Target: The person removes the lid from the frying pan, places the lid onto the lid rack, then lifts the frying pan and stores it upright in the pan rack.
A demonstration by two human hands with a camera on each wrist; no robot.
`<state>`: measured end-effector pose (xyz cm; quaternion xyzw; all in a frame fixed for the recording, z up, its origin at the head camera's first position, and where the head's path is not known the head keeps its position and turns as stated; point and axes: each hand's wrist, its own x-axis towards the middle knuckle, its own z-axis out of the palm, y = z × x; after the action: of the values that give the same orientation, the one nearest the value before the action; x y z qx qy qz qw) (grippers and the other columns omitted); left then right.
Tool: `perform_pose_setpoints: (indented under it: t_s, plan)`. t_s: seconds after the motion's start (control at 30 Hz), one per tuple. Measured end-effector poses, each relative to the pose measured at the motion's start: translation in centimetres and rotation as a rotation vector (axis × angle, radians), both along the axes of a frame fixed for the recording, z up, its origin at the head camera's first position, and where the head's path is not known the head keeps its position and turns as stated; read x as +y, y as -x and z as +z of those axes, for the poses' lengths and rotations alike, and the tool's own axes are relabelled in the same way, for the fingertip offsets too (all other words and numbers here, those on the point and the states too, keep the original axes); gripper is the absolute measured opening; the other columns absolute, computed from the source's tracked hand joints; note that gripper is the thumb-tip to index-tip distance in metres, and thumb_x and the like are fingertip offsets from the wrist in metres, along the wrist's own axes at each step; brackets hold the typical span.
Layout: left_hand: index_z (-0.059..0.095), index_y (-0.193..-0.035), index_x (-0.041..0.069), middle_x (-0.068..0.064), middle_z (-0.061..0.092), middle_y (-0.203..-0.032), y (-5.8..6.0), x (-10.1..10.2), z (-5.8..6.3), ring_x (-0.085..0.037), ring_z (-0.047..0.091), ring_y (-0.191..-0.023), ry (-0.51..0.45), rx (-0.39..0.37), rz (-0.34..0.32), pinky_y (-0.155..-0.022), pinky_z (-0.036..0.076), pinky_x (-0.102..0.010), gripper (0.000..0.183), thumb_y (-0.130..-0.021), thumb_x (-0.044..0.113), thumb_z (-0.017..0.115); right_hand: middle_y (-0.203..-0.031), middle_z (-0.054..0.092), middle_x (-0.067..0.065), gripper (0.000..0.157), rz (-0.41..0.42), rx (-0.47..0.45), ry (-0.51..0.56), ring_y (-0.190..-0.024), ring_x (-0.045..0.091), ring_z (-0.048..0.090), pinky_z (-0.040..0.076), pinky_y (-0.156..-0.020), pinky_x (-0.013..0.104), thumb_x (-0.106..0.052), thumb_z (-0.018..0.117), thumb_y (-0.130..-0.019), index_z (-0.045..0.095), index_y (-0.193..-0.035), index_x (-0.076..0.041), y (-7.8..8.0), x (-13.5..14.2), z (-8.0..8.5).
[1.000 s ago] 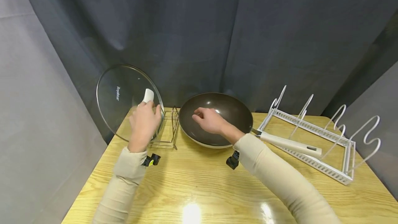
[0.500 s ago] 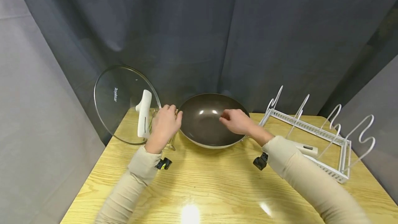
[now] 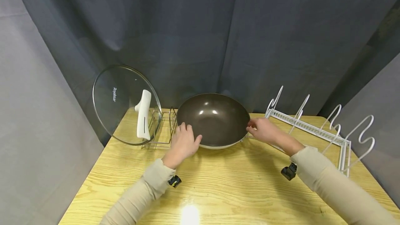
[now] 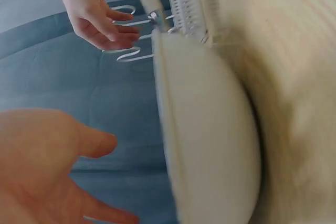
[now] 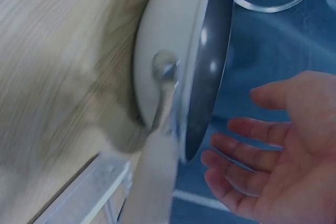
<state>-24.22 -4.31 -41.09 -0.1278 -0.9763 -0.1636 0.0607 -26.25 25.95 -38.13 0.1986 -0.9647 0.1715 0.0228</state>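
A wok (image 3: 215, 114) with a dark inside and cream outside sits on the wooden table, its pale handle (image 5: 152, 182) pointing right. Over its front left rim is my left hand (image 3: 185, 144), fingers extended and holding nothing; the left wrist view shows a gap between the thumb side and the cream wall (image 4: 210, 129). My right hand (image 3: 265, 131) hovers by the right rim near the handle's base. In the right wrist view its relaxed fingers (image 5: 247, 153) are apart from the wok. A glass lid (image 3: 117, 114) with a white handle (image 3: 144, 115) stands upright at the left.
A small wire stand (image 3: 172, 124) supports the lid, left of the wok. On the right lies a white rack (image 3: 307, 125) with wavy upright dividers, partly behind the right arm; the wok's handle reaches over it. A dark curtain (image 3: 200, 37) hangs behind the table.
My left hand has moved right, from the lid's handle to the wok's front left rim. My right hand has moved right, from over the wok's middle to its right rim.
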Motion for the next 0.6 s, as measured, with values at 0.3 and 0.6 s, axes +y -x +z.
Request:
perform_pose_setpoints:
  t_s: [0.3, 0.6]
  plan:
    - [0.026, -0.14, -0.015, -0.038, 0.017, -0.146, -0.4, 1.2, -2.5, -0.046, 0.017, -0.136, 0.001, -0.093, 0.073, -0.105, 0.032, -0.047, 0.081, -0.096, 0.05, 0.045, -0.086, 0.066, 0.014, 0.026, -0.029, -0.037, -0.068, -0.08, 0.03, 0.064, 0.051, -0.07, 0.046, -0.022, 0.057, -0.094, 0.063, -0.099, 0.003, -1.2, 3.9, -0.7]
    - [0.016, -0.143, -0.014, -0.036, 0.0, -0.149, 0.0, 1.6, -3.9, -0.045, 0.01, -0.138, -0.077, -0.144, 0.106, -0.108, 0.026, -0.048, 0.085, -0.097, 0.052, 0.04, -0.081, 0.063, 0.007, 0.04, -0.009, -0.283, -0.072, -0.066, 0.016, 0.058, 0.048, -0.059, 0.036, -0.032, 0.054, -0.097, 0.061, -0.101, 0.007, -2.0, 7.8, -1.0]
